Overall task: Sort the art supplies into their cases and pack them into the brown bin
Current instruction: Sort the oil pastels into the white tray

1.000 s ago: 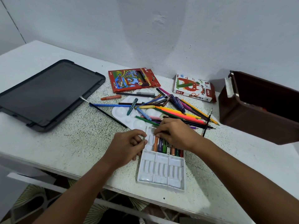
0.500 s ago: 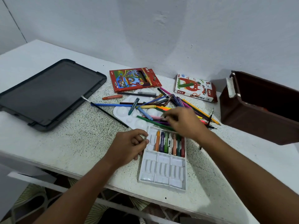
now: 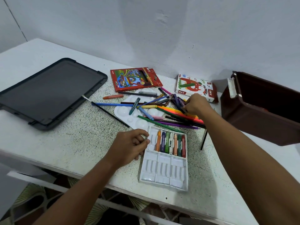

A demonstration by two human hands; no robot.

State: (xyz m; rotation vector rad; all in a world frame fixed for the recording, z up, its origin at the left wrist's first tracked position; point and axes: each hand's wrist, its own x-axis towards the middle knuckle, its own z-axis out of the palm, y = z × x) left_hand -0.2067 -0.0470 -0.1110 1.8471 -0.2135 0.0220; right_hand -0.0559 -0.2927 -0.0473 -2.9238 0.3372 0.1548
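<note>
A white plastic pastel tray (image 3: pixel 162 176) lies near the table's front edge, with several oil pastels (image 3: pixel 170 143) slotted in its upper row. My left hand (image 3: pixel 129 146) rests at the tray's left rim, its curled fingers and thumb holding that edge. My right hand (image 3: pixel 196 104) reaches into the loose pile of coloured pencils and pastels (image 3: pixel 162 109), fingertips pinching a dark purple pastel (image 3: pixel 179 103). The oil pastels box (image 3: pixel 194 86) and the red coloured-pencil case (image 3: pixel 133 78) lie behind the pile. The brown bin (image 3: pixel 259 114) stands open at the right.
A black lid (image 3: pixel 48 91) lies flat at the left. A white paint palette (image 3: pixel 125 111) sits under the pile. A lone orange pastel (image 3: pixel 112 96) and a thin black brush (image 3: pixel 110 113) lie left of it. The wall is close behind.
My right hand has left the tray's upper row and moved back and to the right into the pile near the oil pastels box. My left hand has stayed at the tray's edge.
</note>
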